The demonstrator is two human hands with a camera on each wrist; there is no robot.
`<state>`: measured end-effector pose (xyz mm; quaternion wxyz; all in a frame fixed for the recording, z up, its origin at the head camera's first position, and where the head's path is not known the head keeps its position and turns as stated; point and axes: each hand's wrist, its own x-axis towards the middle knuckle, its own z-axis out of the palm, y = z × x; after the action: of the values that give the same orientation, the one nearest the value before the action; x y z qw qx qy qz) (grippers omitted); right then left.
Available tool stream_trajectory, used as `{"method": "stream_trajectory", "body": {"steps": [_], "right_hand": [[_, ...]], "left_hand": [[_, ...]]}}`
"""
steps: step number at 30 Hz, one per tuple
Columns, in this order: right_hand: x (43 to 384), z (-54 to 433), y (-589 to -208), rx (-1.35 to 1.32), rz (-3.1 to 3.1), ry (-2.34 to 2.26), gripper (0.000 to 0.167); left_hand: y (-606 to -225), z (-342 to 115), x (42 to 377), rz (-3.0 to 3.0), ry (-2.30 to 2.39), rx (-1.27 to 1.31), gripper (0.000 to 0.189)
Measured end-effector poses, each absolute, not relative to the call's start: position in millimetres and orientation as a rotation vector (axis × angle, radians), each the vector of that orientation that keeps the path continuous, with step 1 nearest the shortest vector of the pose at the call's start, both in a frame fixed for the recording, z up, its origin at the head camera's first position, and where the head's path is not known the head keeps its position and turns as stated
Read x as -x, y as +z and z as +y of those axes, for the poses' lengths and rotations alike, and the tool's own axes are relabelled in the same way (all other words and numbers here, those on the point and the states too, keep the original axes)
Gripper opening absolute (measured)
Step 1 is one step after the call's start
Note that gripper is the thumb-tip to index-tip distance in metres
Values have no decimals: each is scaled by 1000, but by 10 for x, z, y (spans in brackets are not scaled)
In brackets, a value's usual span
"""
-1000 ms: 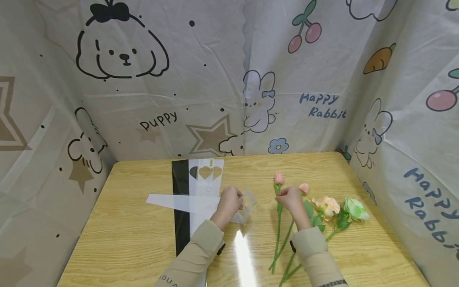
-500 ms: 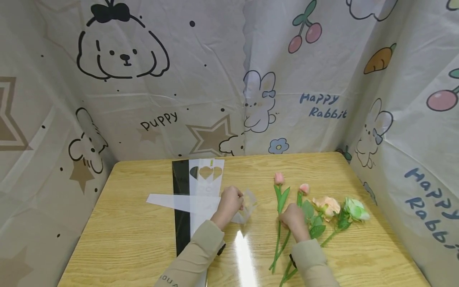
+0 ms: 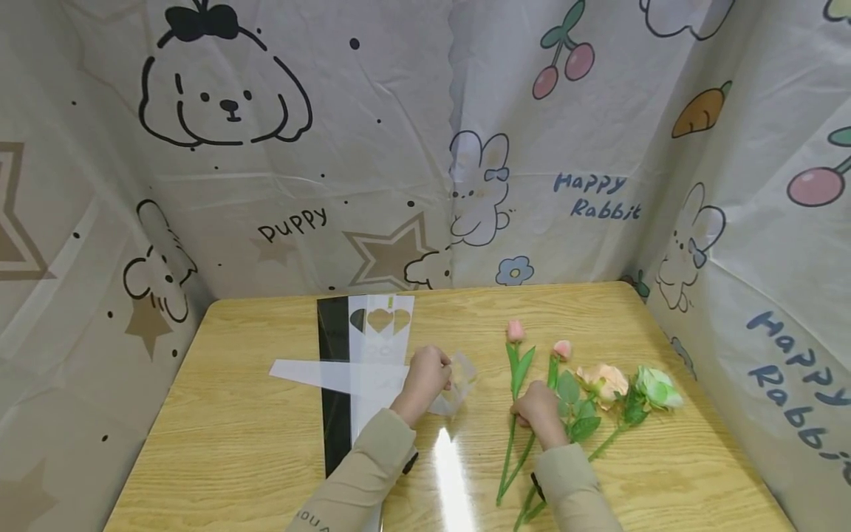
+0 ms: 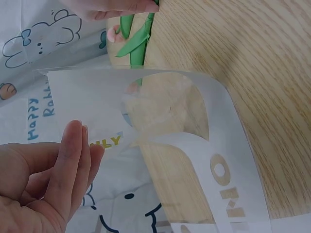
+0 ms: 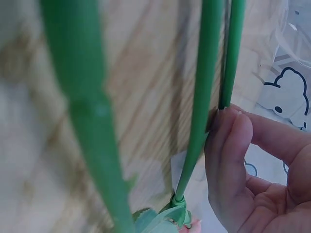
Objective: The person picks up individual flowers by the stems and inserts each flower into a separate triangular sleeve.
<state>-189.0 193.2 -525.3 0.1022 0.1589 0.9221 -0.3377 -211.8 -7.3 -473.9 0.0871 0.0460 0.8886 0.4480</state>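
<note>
My left hand (image 3: 425,373) pinches the edge of a clear flower sleeve with white printing (image 4: 238,141), its cut-out end spread to the right of the fingers. The sleeve's narrow end (image 3: 309,373) reaches left. With thumb and fingertips, my right hand (image 3: 540,410) pinches the green stem (image 5: 235,53) of a pink tulip (image 3: 515,330), below its leaves. A second pink tulip (image 3: 562,349) lies just right of it, its stem passing under the right hand. Farther right are a peach rose (image 3: 603,384) and a pale green rose (image 3: 658,388).
Under the left forearm lies a stack of flat sleeves, black (image 3: 335,347) and white with heart cut-outs (image 3: 403,304), running front to back on the wooden table (image 3: 233,428). A patterned cloth (image 3: 299,148) hangs around the table's back and sides.
My right hand has come down from near the tulip's head and now pinches its stem lower, with the stem's lower end shifted slightly left. The left hand and sleeve stay put.
</note>
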Motion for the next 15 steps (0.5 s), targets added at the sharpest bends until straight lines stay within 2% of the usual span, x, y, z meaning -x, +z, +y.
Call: {"method": "stream_trajectory", "body": {"steps": [15], "right_hand": [[1906, 2019, -5335, -456, 2583, -1191, 7]], "left_hand": [[-4701, -73, 2104, 2636, 1335, -119, 20]]}}
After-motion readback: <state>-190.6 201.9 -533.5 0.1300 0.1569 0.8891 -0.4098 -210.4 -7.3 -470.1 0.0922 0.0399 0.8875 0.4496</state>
